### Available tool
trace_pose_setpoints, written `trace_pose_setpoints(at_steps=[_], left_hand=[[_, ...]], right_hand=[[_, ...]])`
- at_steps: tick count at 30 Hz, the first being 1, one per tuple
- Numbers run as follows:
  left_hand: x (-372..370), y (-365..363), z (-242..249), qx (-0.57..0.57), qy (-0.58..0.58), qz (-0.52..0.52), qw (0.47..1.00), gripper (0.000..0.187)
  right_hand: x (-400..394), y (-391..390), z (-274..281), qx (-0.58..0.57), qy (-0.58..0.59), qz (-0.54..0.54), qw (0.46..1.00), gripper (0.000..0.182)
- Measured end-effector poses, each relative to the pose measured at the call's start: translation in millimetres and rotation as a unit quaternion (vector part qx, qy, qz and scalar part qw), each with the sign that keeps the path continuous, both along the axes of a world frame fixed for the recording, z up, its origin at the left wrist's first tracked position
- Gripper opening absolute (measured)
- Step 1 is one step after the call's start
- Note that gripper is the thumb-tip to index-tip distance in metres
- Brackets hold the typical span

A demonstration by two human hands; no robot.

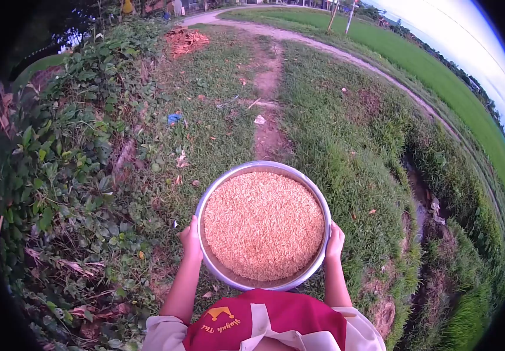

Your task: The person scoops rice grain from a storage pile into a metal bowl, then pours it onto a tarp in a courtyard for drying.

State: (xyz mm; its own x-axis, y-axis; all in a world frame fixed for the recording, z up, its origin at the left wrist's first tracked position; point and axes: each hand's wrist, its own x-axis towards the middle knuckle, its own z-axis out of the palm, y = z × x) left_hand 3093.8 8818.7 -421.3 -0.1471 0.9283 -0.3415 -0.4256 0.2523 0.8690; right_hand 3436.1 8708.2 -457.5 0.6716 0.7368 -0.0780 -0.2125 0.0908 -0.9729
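Note:
A round metal basin (263, 165) is held out in front of my body, over the grass. Pale brown grain (264, 225) fills it in a broad, nearly flat layer. My left hand (190, 238) grips the basin's left side, with its fingers partly hidden by the rim. On the right side, my right hand (335, 240) holds the rim in the same way. The basin's near edge is close to the red apron (264, 316) on my chest.
Leafy bushes (59, 193) line the left. A narrow dirt path (269, 88) runs ahead to a pale track (322, 50). A ditch (421, 205) lies at the right, beyond the grass. Blue litter (174, 118) and a reddish pile (186, 41) are ahead on the left.

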Motion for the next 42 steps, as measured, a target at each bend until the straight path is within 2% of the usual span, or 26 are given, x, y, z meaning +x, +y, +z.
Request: trace_pose_setpoints(at_steps=[2,3,5,8,10,12,14,16,18,19,20,22,24,26,29,31,33,35,36,37,38,40,42], left_hand=[[15.9,80.7,-7.0,-0.045,0.05,0.013,0.998,0.04],[23.6,114.4,-0.1,-0.054,0.043,0.018,0.997,0.04],[45.8,177.0,24.9,-0.067,0.045,0.036,0.996,0.04],[72.7,281.7,24.4,-0.06,0.026,0.05,0.997,0.041],[94.9,359.5,14.4,-0.058,0.007,0.051,0.997,0.041],[114.5,431.3,4.4,-0.063,-0.001,0.046,0.997,0.042],[143.1,517.6,10.8,-0.084,0.065,0.072,0.992,0.039],[166.3,603.5,2.6,-0.081,0.071,0.075,0.991,0.04],[189.0,677.1,-3.4,-0.069,0.065,0.038,0.995,0.041],[208.2,710.2,3.9,-0.049,0.029,0.037,0.998,0.04],[224.2,741.7,12.5,-0.079,0.057,0.022,0.995,0.038],[257.1,813.3,7.2,-0.057,0.05,0.007,0.997,0.037],[288.0,889.8,-15.4,-0.043,0.046,0.008,0.998,0.037],[321.2,964.5,-29.3,-0.051,0.058,0.009,0.997,0.036],[373.1,1079.1,-48.3,-0.054,0.047,0.02,0.997,0.037],[395.7,1159.2,-40.6,-0.058,0.057,0.01,0.997,0.037],[411.7,1226.4,-37.1,-0.051,0.053,0.019,0.997,0.036],[424.6,1279.7,-44.1,-0.061,0.052,0.017,0.997,0.035],[441.7,1304.4,-29.3,-0.059,0.029,0.028,0.997,0.035],[451.9,1337.1,-36.7,-0.059,0.009,0.046,0.997,0.035],[460.8,1368.0,-47.1,-0.061,-0.01,0.063,0.996,0.035],[483.5,1438.7,-71.4,-0.064,-0.017,0.077,0.995,0.035],[500.6,1521.8,-96.2,-0.072,-0.018,0.093,0.993,0.037]], right_hand=[[29.0,82.0,7.3,-0.002,-0.018,0.009,1.0,0.036],[44.4,120.0,10.1,0.017,0.001,0.048,0.999,0.036],[61.1,189.1,31.5,-0.006,-0.031,0.058,0.998,0.037],[88.4,305.1,38.3,0.01,-0.039,0.077,0.996,0.038],[109.8,381.4,26.9,-0.046,-0.06,0.059,0.995,0.038],[127.7,448.3,8.9,-0.033,-0.05,0.056,0.997,0.038],[150.7,531.9,6.4,0.01,-0.034,0.05,0.998,0.038],[173.9,603.1,14.2,0.009,-0.018,0.047,0.999,0.038],[189.7,664.9,34.4,-0.02,-0.033,-0.001,0.999,0.033],[205.1,693.8,36.2,-0.012,-0.022,0.009,1.0,0.033],[217.7,724.2,39.6,-0.025,-0.029,-0.011,0.999,0.033],[255.8,792.1,17.1,-0.052,-0.07,-0.059,0.994,0.033],[294.2,864.6,-5.9,-0.042,-0.048,-0.065,0.996,0.032],[326.9,937.4,-26.0,0.012,0.02,-0.033,0.999,0.031],[377.6,1061.1,-36.0,0.028,0.018,-0.04,0.999,0.031],[401.3,1141.4,-32.3,0.026,0.04,-0.043,0.998,0.032],[423.1,1210.8,-25.2,0.063,0.034,0.023,0.997,0.038],[449.3,1276.8,-30.5,0.019,0.007,0.032,0.999,0.039],[462.6,1318.6,-28.4,-0.003,-0.023,0.04,0.999,0.04],[473.3,1358.1,-26.4,-0.008,-0.02,0.055,0.998,0.04],[484.9,1397.5,-27.8,-0.026,-0.066,0.062,0.996,0.039],[500.6,1478.5,-24.6,-0.024,-0.05,0.087,0.995,0.039],[529.9,1562.2,-60.8,0.008,-0.002,0.112,0.994,0.039]])
